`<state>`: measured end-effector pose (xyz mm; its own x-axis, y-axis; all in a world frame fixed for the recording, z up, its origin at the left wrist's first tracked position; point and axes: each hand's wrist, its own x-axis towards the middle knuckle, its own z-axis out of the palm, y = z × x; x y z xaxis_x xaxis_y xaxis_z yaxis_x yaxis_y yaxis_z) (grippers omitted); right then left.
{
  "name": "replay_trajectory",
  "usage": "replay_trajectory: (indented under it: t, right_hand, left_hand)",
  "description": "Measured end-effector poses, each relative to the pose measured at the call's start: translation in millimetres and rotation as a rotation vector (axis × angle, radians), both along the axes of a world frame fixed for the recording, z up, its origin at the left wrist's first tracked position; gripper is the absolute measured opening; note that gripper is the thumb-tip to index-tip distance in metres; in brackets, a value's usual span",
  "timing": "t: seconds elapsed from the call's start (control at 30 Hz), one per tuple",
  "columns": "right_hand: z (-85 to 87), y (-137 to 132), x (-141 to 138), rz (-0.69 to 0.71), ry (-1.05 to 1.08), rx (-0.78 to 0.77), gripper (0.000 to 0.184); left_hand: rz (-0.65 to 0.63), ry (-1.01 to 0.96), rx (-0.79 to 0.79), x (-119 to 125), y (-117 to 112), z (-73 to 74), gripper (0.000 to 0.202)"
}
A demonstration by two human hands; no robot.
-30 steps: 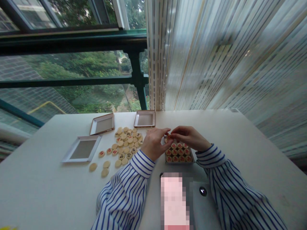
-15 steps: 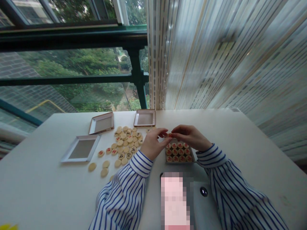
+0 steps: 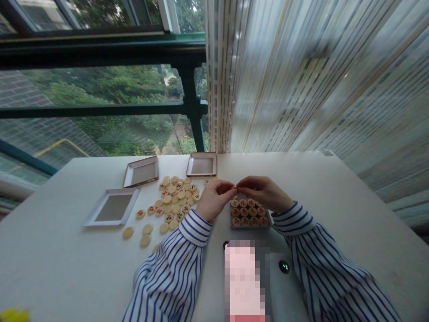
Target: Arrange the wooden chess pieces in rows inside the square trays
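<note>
The left hand (image 3: 212,201) and the right hand (image 3: 263,194) both pinch one small round game piece (image 3: 235,187) between thumb and fingertips, just above the far edge of the box (image 3: 250,226) on the table (image 3: 67,259). The box, its longer side running left to right, looks mostly filled with rows of red-marked pieces (image 3: 248,213) lying face up, while a loose heap (image 3: 174,199) remains to its left. The pinched piece is round with no long axis, and too small to tell which way it faces.

Soft daylight came through the window (image 3: 100,112) — even, dim, without glare. The counter (image 3: 60,268) showed faint shadows. Edges bowed and smeared — the curtain (image 3: 318,89) blurred.
</note>
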<state>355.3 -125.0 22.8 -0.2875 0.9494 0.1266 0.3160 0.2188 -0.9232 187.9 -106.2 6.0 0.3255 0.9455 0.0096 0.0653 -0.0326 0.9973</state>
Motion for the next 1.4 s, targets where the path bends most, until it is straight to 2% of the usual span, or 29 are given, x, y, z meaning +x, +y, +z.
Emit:
replay_trajectory:
  t: [0.4, 0.63, 0.9, 1.27, 1.4]
  right_hand:
    - [-1.4, -1, 2, -0.019, -0.089, 0.054, 0.026]
    - [-2.5, -3, 2, 0.004, -0.215, 0.134, 0.028]
    - [1.0, -3, 1, -0.007, -0.396, 0.296, 0.025]
    - [2.1, -3, 4, 0.002, -0.554, 0.373, 0.025]
    - [3.2, -2, 8, -0.007, -0.611, 0.348, 0.025]
  left_hand:
    - [-0.017, -0.054, -0.112, -3, 2, 0.4, 0.026]
    - [0.043, -0.148, -0.18, 0, 2, -0.7, 0.028]
    - [0.038, -0.164, -0.221, 1, 0, 1.7, 0.023]
    - [0.03, -0.079, -0.191, 1, 0, 0.7, 0.021]
    - [0.068, 0.043, -0.061, 0, 4, -8.8, 0.021]
